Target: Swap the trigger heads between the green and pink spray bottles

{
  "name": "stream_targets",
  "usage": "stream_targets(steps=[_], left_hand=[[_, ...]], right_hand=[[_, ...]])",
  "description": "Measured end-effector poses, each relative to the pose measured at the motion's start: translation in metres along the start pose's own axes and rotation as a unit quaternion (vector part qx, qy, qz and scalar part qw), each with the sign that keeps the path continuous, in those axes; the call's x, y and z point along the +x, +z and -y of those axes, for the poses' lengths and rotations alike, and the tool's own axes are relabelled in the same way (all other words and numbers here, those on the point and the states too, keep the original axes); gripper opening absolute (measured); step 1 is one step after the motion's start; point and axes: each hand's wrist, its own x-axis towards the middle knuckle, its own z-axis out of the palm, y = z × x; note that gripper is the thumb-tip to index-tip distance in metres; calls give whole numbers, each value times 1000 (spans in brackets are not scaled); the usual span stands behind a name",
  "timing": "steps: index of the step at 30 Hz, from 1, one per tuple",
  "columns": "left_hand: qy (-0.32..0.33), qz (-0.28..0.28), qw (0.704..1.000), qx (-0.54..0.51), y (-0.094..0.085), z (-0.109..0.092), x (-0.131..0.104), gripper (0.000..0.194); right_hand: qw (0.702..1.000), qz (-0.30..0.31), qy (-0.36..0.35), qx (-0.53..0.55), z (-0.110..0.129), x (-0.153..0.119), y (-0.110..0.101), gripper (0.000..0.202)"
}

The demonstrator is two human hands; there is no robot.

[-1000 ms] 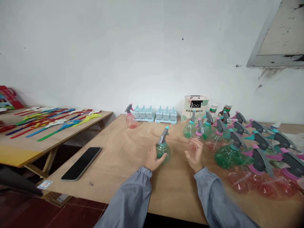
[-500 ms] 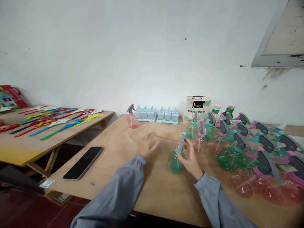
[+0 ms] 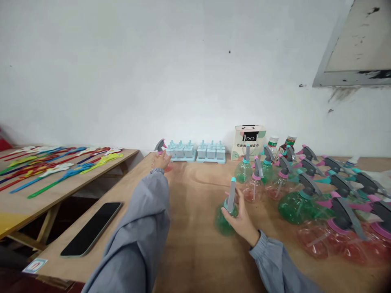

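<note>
My right hand [image 3: 240, 219] is closed around the neck of a green spray bottle [image 3: 226, 224] with a grey trigger head and a turquoise nozzle. This bottle stands upright near the middle of the table. At the table's back left, my left hand [image 3: 160, 160] has its fingers around a pink spray bottle [image 3: 160, 145] just below its grey and pink head. The hand hides most of that bottle's body, and its fingertips are partly out of sight. Close by on the right of my right hand stands another pink spray bottle [image 3: 253, 189].
Several green and pink spray bottles [image 3: 295, 205] crowd the right side. Along the wall are light-blue ice-pop moulds [image 3: 210, 151], a printed paper bag [image 3: 248, 142] and capped bottles [image 3: 273, 142]. A phone [image 3: 91, 230] lies at left. Another table [image 3: 70, 189] holds colourful hand-shaped sticks.
My left hand has moved forward and left, from above the bare tabletop to the pink spray bottle. The right hand still holds the green one. The view has turned slightly right.
</note>
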Motion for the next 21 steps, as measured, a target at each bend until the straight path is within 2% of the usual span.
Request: stream_targets(steps=[4,7,11,17,19,21], left_hand=[[25,-1,1000,13,3,0,3,58],[60,-13,998,23,9,2,-10,55],[127,-20,991,31,21,-1,-47,54],[252,-31,967,37,35,-20,-111,51],[267,-33,963,15,37,-26,-132,48],[262,-40,963,-54,38,-30,-153,44]], right_hand=[[1000,24,-18,-3,-3,-1,-5,71],[999,25,-25,-18,-7,-1,-10,69],[999,8,-23,-35,-9,2,-13,58],[999,12,35,16,-3,4,-13,55],[999,6,34,19,-1,5,-15,51],[999,-18,31,22,0,7,-18,44]])
